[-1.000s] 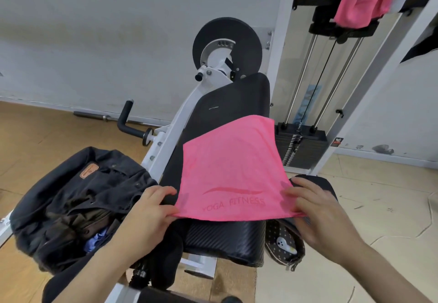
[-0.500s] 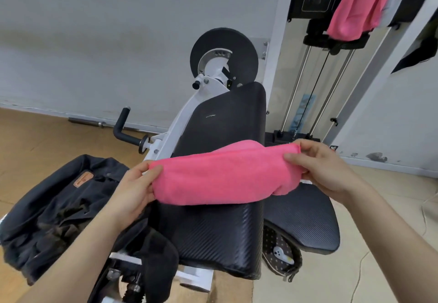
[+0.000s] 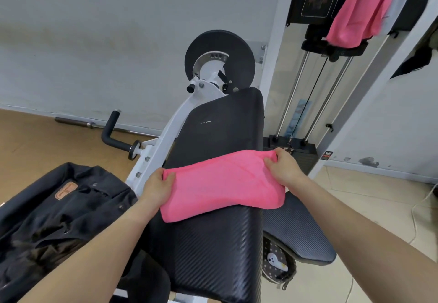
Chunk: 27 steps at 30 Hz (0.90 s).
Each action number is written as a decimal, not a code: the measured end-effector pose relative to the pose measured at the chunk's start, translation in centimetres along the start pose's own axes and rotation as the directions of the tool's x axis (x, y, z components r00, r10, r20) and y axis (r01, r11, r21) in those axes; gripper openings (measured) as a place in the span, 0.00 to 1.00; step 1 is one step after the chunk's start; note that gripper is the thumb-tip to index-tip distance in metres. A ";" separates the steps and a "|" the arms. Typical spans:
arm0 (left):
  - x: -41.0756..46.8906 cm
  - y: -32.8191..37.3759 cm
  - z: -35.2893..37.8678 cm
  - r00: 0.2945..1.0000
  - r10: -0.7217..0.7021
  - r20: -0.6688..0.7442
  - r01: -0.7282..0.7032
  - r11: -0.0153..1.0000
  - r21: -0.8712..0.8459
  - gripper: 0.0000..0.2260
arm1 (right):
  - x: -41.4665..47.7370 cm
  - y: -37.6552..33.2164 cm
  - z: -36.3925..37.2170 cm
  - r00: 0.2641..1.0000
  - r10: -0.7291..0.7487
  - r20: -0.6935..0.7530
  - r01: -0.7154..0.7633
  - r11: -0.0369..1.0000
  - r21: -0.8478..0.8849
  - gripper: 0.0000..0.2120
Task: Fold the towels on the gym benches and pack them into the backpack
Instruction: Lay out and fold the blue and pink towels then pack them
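A pink towel (image 3: 220, 184), folded double, lay across the black padded tabletop (image 3: 213, 243). To finish this fold well, the edges probably needed lining up and the cloth pulling taut before being pressed flat. The left hand (image 3: 156, 189) pinched the towel's left end, thumb on top. The right hand (image 3: 284, 168) gripped its far right corner. The towel stretched between them. A black backpack (image 3: 59, 208) sat nearby, to the left.
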<state>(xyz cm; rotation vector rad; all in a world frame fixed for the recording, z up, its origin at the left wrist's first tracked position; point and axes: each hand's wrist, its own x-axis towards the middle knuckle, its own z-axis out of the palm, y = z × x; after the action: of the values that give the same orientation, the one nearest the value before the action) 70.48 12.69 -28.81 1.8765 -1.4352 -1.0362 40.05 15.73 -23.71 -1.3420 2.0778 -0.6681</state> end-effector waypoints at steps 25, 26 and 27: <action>-1.6 7.1 -7.3 0.907 0.338 -0.252 -0.383 0.910 -0.160 0.15 | -2.1 -7.1 -11.3 0.825 -0.562 -0.066 0.545 0.820 -0.177 0.13; -2.5 6.8 -7.4 0.915 0.338 -0.222 -0.381 0.904 -0.195 0.16 | -3.0 -6.2 -11.1 0.806 -0.586 -0.091 0.564 0.804 -0.188 0.13; -3.4 6.0 -7.3 0.927 0.329 -0.182 -0.362 0.913 -0.191 0.17 | -3.9 -5.1 -10.4 0.782 -0.614 -0.110 0.590 0.785 -0.190 0.14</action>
<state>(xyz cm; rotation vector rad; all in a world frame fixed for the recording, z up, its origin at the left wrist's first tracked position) 72.94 14.15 -19.15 1.4411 -1.4350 -0.8277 37.37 18.54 -12.11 -2.1467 1.8243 -0.9277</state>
